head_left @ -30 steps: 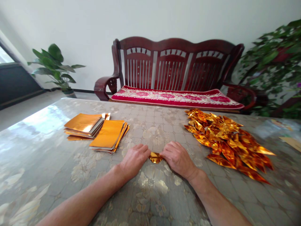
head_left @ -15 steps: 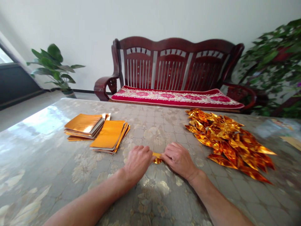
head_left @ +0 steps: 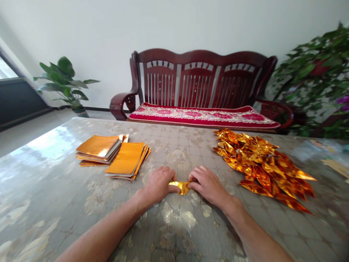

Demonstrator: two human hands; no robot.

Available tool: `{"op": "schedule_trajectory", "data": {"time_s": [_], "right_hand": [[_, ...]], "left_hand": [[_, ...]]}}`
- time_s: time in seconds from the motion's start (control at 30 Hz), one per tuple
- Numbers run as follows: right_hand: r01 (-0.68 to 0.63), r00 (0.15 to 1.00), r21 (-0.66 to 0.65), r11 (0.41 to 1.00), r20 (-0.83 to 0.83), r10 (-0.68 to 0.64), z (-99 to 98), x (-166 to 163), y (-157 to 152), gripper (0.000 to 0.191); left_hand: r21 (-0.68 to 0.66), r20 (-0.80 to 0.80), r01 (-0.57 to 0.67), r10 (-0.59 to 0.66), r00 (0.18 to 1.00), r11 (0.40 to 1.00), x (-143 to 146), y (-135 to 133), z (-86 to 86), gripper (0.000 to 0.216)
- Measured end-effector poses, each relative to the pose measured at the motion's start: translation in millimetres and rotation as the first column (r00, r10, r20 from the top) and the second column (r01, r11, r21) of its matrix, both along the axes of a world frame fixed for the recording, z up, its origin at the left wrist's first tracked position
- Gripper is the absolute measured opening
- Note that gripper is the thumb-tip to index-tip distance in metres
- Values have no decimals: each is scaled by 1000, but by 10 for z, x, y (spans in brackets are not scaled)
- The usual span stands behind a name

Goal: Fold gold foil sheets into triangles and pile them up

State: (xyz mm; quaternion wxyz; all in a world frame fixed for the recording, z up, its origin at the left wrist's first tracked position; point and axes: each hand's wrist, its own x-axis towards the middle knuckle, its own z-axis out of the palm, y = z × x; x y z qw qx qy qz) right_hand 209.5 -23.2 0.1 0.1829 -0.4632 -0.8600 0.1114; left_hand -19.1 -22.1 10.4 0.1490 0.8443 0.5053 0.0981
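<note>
A small folded piece of gold foil paper (head_left: 181,187) lies on the patterned table (head_left: 54,182) between my two hands. My left hand (head_left: 158,183) pinches its left end with curled fingers. Its right end is pinched by my right hand (head_left: 205,183). Most of the piece is hidden under my fingers. Two stacks of flat gold foil sheets (head_left: 114,154) rest to the left of my hands. A heap of folded gold foil pieces (head_left: 261,163) lies to the right.
A dark red wooden bench (head_left: 201,87) with a red cushion stands behind the table. Potted plants stand at the far left (head_left: 65,82) and far right (head_left: 319,72). Some paper scraps (head_left: 336,167) lie at the table's right edge.
Both hands stayed on the small foil piece, working it between the fingertips. More of the piece shows now, drawn out sideways. The view tilted slightly.
</note>
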Motion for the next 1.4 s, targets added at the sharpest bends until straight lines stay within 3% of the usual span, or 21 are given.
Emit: {"op": "schedule_trajectory", "data": {"time_s": [0.13, 0.3, 0.47, 0.6, 0.77, 1.03, 1.13, 1.23, 1.3, 1.4], "right_hand": [[-17, 1000, -6, 1000, -21, 17, 19, -1, -15, 17], [-1, 997, -45, 999, -75, -2, 21, -4, -24, 14], [-11, 990, 54, 998, -143, 19, 48, -13, -41, 12], [25, 933, 156, 987, -358, 32, 75, -49, -65, 14], [72, 870, 201, 977, -492, 37, 76, -76, -79, 13], [69, 871, 350, 934, -478, 115, 106, -48, -84, 15], [40, 887, 405, 914, -435, 154, 132, -62, -122, 16], [-1, 904, 443, 896, -383, 190, 144, -121, -186, 18], [-61, 911, 446, 893, -341, 232, 137, -182, -235, 18], [-211, 882, 382, 900, -322, 344, 118, -276, -303, 16]], "left_hand": [[-20, 62, -37, 38, 997, 999, 9, -33, -13, 20], [-123, 281, -61, 93, 955, 991, 7, -87, -92, 10], [87, 454, -78, 30, 890, 993, -33, -120, -140, 10], [190, 598, -210, 57, 799, 959, -44, -112, -159, 2], [93, 743, -313, 143, 654, 945, -19, -102, -138, 8], [-5, 832, -263, 150, 534, 965, -15, -125, -61, 12], [-101, 894, -213, 183, 409, 972, 21, -122, -71, 14], [-232, 949, -85, 245, 199, 969, 85, -113, -67, 27], [-321, 945, 32, 318, 72, 946, 123, -107, -56, 37], [-411, 901, 241, 432, -40, 879, 144, -94, -38, 47]]}}
